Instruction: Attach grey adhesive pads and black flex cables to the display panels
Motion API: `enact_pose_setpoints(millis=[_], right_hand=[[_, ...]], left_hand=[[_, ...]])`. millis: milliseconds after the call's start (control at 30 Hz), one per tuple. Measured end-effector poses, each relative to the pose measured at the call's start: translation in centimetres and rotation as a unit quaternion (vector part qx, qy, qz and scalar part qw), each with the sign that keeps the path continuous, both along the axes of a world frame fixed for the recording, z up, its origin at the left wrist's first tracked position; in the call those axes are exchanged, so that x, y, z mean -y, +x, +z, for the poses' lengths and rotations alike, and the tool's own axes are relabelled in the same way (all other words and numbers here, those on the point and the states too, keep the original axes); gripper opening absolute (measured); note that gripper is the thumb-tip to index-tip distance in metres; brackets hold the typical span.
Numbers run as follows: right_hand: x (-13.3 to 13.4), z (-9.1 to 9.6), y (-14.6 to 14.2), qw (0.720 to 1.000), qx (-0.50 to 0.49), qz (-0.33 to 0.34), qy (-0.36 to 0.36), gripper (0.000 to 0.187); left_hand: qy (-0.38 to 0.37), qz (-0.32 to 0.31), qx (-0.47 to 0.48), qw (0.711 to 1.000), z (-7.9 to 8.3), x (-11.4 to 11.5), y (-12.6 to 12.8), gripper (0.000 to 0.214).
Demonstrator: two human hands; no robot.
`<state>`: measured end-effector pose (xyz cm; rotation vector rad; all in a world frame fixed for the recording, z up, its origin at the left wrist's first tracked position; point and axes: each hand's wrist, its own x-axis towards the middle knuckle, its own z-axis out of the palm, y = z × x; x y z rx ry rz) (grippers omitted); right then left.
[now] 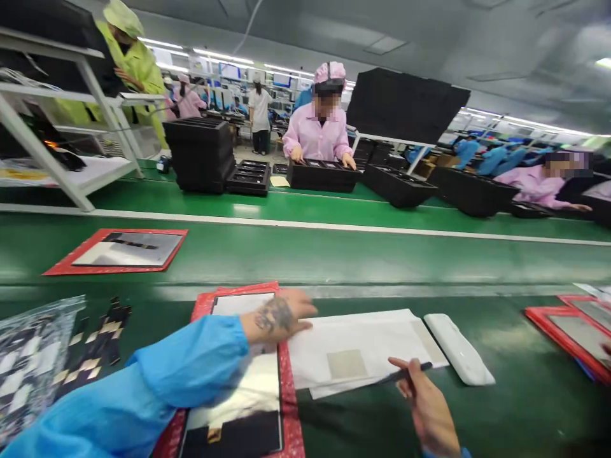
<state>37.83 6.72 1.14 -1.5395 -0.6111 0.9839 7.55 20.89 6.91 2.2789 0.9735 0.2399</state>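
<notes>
Resting farthest left, the plastic bag: clear, filled with dark and pale pieces, on the green worktop, well to the left of the left fingers.
Ribbon parts: a loose cluster, black with gold-toned patches, just beside the bag, left of the left fingers and beyond the sleeve.
Rear panel: flat, on red wrap with a dark strip across it, left of the left fingers and farther from the person.
Black tray stack: far beyond the left fingers, to their left.
Blue sleeve: slants across the near panel, ending just short of the tattooed left hand.
Near panel: silvery, with a black near end, on red bubble wrap, under the left hand and wrist.
Left fingers: stretched out rightward past the panel's edge, blurred; whether they grip or touch anything cannot be told.
Pink-clad co-worker: far beyond the left fingers, both hands at black trays.
White sheets: between the two sets of fingers, a greyish square on top.
Dark tool: slim, pointing leftward across the sheets' near edge.
Right fingers: closed around the tool.
White packet: right of the right fingers, slightly beyond them.
Red-wrapped panels: well to the right of the right fingers.
</notes>
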Motion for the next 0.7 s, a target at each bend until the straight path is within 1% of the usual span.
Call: enact_pose_setpoints(millis=[33, 67, 100, 133, 200, 267, 333, 400, 567, 700], right_hand=[[-0.3, 0.1, 0.0, 1.000, -0.008, 0.007, -0.009, 0.039], [-0.4, 0.0, -0.1, 1.000, -0.020, 0.011, -0.013, 0.039], [-0.5, -0.1, -0.3, 0.999, -0.029, 0.014, -0.016, 0.039], [-0.6, -0.2, -0.4, 0.999, -0.031, 0.014, -0.016, 0.039], [-0.5, -0.6, -0.5, 0.999, -0.023, 0.011, -0.019, 0.041], [-0.5, -1.0, -0.1, 0.999, -0.015, 0.017, -0.027, 0.041], [-0.5, -1.4, 0.4, 0.999, -0.012, 0.023, -0.040, 0.041], [-0.6, -1.8, 0.8, 0.998, -0.014, 0.021, -0.050, 0.042], [-0.5, -3.2, 0.9, 0.998, -0.020, 0.005, -0.065, 0.040], [-0.2, -3.7, 0.9, 0.997, -0.021, 0.011, -0.074, 0.039]], left_hand=[[0.003, -0.071, 0.005, 0.997, -0.7, 0.7, 2.7, 0.034], [0.012, -0.128, 0.002, 0.992, -1.4, 1.3, 5.1, 0.035], [0.026, -0.184, -0.010, 0.983, -2.2, 1.7, 7.2, 0.042], [0.037, -0.222, -0.026, 0.974, -3.1, 1.8, 8.8, 0.051], [0.047, -0.269, -0.067, 0.960, -4.6, 1.6, 10.6, 0.072], [0.035, -0.281, -0.092, 0.955, -5.7, 1.0, 10.8, 0.085], [0.025, -0.282, -0.100, 0.954, -6.5, 0.4, 10.4, 0.088], [0.023, -0.283, -0.098, 0.954, -6.9, 0.1, 10.0, 0.088], [0.020, -0.289, -0.104, 0.951, -7.1, 0.3, 9.9, 0.089], [0.009, -0.283, -0.113, 0.953, -6.8, 0.3, 10.0, 0.087]])
